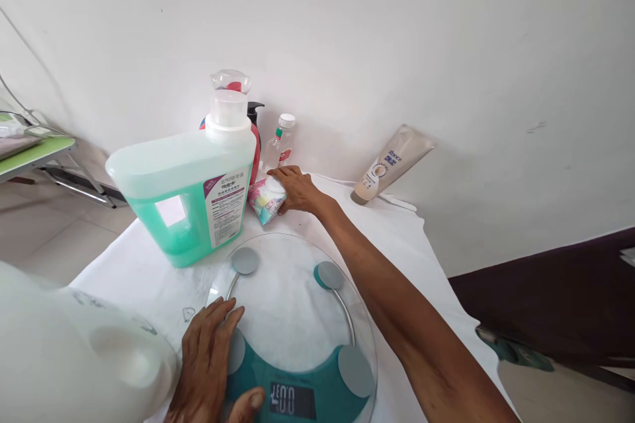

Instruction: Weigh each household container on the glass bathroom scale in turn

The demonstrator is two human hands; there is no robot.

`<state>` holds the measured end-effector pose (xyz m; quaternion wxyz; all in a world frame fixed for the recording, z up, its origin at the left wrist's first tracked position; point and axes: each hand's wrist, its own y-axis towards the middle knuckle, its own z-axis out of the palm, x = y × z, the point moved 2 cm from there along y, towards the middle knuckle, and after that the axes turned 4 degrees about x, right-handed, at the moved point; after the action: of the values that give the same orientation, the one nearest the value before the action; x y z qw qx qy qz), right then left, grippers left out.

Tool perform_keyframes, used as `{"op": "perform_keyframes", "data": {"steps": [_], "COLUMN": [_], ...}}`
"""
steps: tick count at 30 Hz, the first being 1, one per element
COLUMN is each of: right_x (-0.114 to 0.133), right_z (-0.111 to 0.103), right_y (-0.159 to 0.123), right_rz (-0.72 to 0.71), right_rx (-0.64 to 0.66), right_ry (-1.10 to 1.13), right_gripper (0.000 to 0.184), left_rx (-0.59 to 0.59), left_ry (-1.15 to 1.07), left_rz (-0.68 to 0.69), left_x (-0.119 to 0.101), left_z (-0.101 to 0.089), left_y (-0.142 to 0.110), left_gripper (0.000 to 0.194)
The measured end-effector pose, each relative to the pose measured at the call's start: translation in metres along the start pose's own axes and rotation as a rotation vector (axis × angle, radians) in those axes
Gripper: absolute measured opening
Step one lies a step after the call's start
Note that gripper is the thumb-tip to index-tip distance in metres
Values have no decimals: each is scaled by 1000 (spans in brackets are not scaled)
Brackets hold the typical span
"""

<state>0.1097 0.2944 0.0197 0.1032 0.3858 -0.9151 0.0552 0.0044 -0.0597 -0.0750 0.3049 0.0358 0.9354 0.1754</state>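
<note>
My right hand (pixel 296 188) reaches to the back of the table and is closed around a small soft packet (pixel 265 199) printed in pink and teal. My left hand (pixel 211 360) lies flat with fingers spread on the left edge of a round glass bathroom scale (pixel 297 304), thumb near its lit display (pixel 292 400). The scale rests on a white cloth (pixel 397 231) covering the table.
A big jug of green liquid (pixel 191 195) stands behind the scale on the left. Behind it are a red pump bottle (pixel 255 139) and a small clear bottle (pixel 278 142). A beige tube (pixel 391 164) leans against the wall. A white container (pixel 74 357) fills the near left corner.
</note>
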Motion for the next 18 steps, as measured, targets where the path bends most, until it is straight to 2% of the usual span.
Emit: {"op": "perform_keyframes", "data": {"steps": [2, 5, 9, 12, 14, 18], "right_x": [0, 1, 9, 28, 46, 87], "right_z": [1, -2, -16, -29, -33, -18], "right_y": [-7, -32, -82, -128, -158, -197], "right_rz": [11, 59, 107, 38, -7, 8], "right_rx": [-28, -122, -266, -377, -380, -232], "right_ry": [-12, -32, -72, -123, -138, -92], "right_gripper": [98, 78, 62, 57, 55, 50], "left_rx": [-3, -3, 57, 95, 101, 81], "left_ry": [-7, -12, -15, -41, -79, -181], "left_rz": [-2, -17, 9, 0, -19, -59], "left_x": [-2, -4, -6, -6, -7, -6], "left_z": [-1, -5, -12, -16, -18, -18], "left_y": [0, 0, -1, -1, -1, 2], "left_gripper": [65, 63, 65, 67, 65, 67]}}
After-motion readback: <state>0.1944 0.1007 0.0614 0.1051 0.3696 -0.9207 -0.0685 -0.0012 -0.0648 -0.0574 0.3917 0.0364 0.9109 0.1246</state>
